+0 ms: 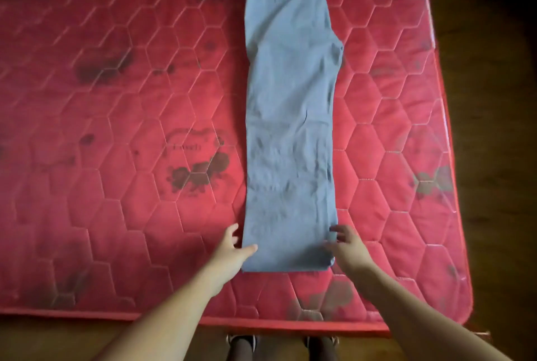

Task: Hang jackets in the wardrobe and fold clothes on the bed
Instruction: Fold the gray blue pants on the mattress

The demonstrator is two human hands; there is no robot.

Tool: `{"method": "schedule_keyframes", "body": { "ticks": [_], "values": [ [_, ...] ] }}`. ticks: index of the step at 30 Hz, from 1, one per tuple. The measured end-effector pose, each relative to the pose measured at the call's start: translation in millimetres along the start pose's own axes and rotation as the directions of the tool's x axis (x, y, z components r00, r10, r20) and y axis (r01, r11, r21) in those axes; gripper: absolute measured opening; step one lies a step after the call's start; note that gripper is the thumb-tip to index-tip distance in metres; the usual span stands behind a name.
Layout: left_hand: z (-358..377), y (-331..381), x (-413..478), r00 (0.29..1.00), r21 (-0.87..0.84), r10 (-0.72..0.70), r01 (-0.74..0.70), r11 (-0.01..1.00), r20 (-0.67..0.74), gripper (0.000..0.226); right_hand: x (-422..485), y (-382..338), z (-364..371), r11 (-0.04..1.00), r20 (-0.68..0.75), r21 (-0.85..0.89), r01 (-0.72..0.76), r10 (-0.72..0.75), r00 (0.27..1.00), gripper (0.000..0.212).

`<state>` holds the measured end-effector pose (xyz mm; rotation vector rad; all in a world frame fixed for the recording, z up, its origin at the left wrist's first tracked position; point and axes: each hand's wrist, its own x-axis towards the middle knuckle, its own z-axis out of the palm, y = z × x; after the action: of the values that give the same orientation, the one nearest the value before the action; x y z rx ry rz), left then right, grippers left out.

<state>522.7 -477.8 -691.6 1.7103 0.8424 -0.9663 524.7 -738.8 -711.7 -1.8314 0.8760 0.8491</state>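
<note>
Grey-blue trousers [290, 104] lie flat on the red quilted mattress [116, 128], folded lengthwise leg on leg, waistband at the far end and hems toward me. My left hand [232, 247] is at the left edge of the hem end, its thumb on top of the cloth and its fingers against the edge. On the opposite side, my right hand [345, 244] pinches the hem's right edge between fingers and thumb.
The mattress has dark stains in several places. Its near edge [261, 324] runs just in front of my feet [241, 343]. A dark wooden floor [494, 99] shows along the right side of the bed.
</note>
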Motion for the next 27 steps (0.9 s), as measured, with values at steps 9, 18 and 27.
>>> {"method": "schedule_keyframes", "body": {
  "ticks": [9,18,27],
  "values": [
    [20.2,-32.3,10.0,0.979,-0.043,0.178,-0.183,0.982,-0.102,0.043,-13.1,31.9,20.0,0.853,-0.061,-0.380,0.357,-0.408,0.911,0.031],
    [14.1,-14.8,-20.4,0.987,-0.404,0.041,0.025,0.914,0.154,0.043,-55.6,-16.7,-7.6,0.925,0.074,0.127,0.357,-0.368,0.927,0.018],
    [0.6,-18.5,-44.5,0.932,-0.432,0.068,0.099,0.897,0.355,0.048,-70.5,5.7,-23.5,0.896,0.366,0.386,-0.219,0.069,0.928,0.025]
  ]
}}
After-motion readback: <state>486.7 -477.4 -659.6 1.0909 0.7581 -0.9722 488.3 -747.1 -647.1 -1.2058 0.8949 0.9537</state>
